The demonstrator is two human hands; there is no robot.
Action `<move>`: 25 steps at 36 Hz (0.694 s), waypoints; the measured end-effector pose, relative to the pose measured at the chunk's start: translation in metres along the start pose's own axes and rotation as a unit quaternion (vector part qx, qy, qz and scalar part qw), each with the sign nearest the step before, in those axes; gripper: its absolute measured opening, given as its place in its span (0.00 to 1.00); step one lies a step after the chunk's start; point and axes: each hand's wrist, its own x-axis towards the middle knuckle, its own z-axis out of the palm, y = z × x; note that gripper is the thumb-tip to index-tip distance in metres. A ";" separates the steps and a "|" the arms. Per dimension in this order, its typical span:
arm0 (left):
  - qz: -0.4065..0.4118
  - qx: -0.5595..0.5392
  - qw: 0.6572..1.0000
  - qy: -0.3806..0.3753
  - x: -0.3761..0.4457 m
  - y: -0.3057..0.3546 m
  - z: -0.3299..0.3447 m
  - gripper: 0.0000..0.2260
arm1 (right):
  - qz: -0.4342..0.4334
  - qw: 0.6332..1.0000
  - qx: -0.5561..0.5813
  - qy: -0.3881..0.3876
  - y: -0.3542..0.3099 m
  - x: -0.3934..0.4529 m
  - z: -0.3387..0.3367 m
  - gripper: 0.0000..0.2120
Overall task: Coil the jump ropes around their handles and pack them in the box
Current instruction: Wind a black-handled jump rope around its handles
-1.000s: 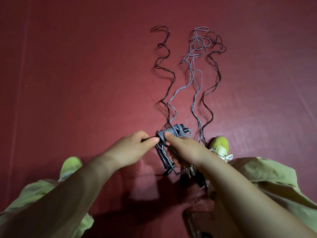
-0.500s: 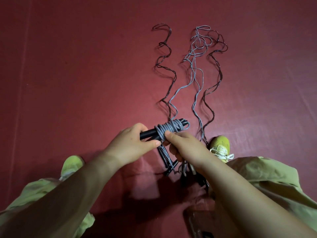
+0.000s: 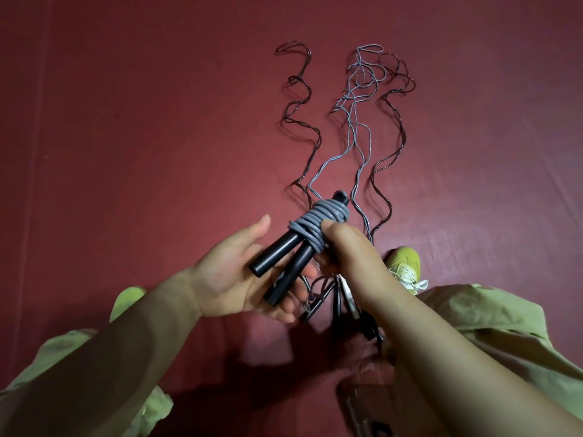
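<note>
Right hand fingers gripping coiled grey rope, left hand palm-up, fingers spread under black handles

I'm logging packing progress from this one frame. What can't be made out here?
- Box: none identifiable in the head view; a dark object at the bottom edge is shadowed and cut off.
- Spare handles on the floor: hidden behind the right hand.
- Gray coil's loose end: covered by its fingers.
</note>
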 end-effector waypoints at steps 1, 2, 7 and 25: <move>-0.002 -0.010 1.000 0.011 0.000 0.000 0.003 0.35 | 0.002 1.000 0.003 -0.005 0.000 0.001 0.000 0.18; -0.005 -0.014 1.000 0.025 0.000 0.001 0.004 0.34 | 0.008 1.000 0.000 -0.012 -0.001 0.001 0.000 0.17; -0.019 0.041 0.994 0.101 0.002 0.003 0.006 0.28 | 0.071 0.995 -0.061 -0.042 0.007 0.005 -0.003 0.22; 0.089 0.258 0.918 0.286 0.010 -0.004 -0.002 0.26 | 0.137 0.974 -0.180 0.008 0.012 0.008 -0.006 0.31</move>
